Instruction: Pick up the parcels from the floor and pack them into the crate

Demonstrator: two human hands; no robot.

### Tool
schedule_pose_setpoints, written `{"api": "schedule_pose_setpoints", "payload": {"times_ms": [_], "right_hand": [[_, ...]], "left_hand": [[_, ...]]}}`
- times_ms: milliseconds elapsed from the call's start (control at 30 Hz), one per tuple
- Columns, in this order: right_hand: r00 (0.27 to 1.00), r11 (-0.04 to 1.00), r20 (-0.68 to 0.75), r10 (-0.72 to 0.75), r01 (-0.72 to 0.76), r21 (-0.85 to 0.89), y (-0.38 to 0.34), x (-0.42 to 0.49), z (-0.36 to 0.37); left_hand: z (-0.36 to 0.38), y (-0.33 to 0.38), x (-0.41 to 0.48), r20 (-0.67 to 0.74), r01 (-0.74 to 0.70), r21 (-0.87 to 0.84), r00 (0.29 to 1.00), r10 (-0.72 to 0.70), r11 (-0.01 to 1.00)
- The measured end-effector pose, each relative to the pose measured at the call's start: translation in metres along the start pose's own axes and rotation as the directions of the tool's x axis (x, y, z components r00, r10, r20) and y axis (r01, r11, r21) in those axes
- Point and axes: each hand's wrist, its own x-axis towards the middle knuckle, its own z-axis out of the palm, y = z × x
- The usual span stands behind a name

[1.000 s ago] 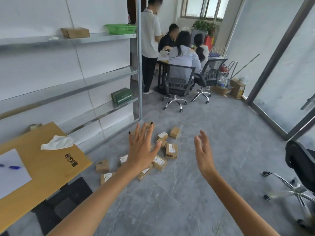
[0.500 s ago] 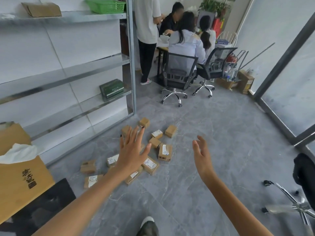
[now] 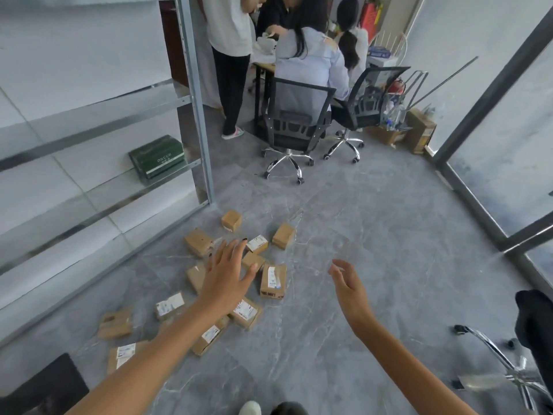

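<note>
Several small brown cardboard parcels lie scattered on the grey floor; one labelled parcel [image 3: 273,281] stands out in the middle of the pile, and another [image 3: 283,236] lies farther back. My left hand [image 3: 226,277] is stretched out above the pile with fingers spread, holding nothing and hiding some parcels beneath it. To the right of the parcels, my right hand [image 3: 349,290] is in the air with relaxed fingers, also empty. No crate is in view.
A metal shelving unit [image 3: 196,100] runs along the left, with a green box [image 3: 156,156] on a low shelf. Several people sit or stand at a desk behind two office chairs [image 3: 294,124]. A chair base [image 3: 505,372] is at the right, and a glass partition [image 3: 490,121] beyond it.
The view has tilted down and moved closer to the parcels; the cardboard box at the left has left the frame. Both hands stay outstretched and empty.
</note>
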Motion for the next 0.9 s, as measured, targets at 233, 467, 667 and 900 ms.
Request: {"api": "schedule_pose_setpoints", "payload": {"times_ms": [233, 467, 667, 900], "right_hand": [[0.984, 0.986, 0.087, 0.155, -0.149, -0.073, 0.042, 0.122, 0.020], [0.931, 0.929, 0.115, 0.346, -0.324, -0.178, 0.144, 0.263, 0.076], [0.865, 0.865, 0.139, 0.482, -0.445, -0.231, 0.302, 0.389, 0.174], [0.809, 0.807, 0.156, 0.567, -0.508, -0.301, 0.509, 0.499, 0.295]], "left_hand": [[0.072, -0.016, 0.102, 0.103, 0.221, -0.084, 0.972, -0.212, 0.972], [0.206, -0.090, 0.205, 0.308, 0.432, -0.156, 0.875, -0.372, 0.888], [0.382, -0.200, 0.296, 0.398, 0.509, -0.123, 0.812, -0.427, 0.852], [0.619, -0.327, 0.349, 0.601, 0.593, -0.033, 0.655, -0.458, 0.805]]}}
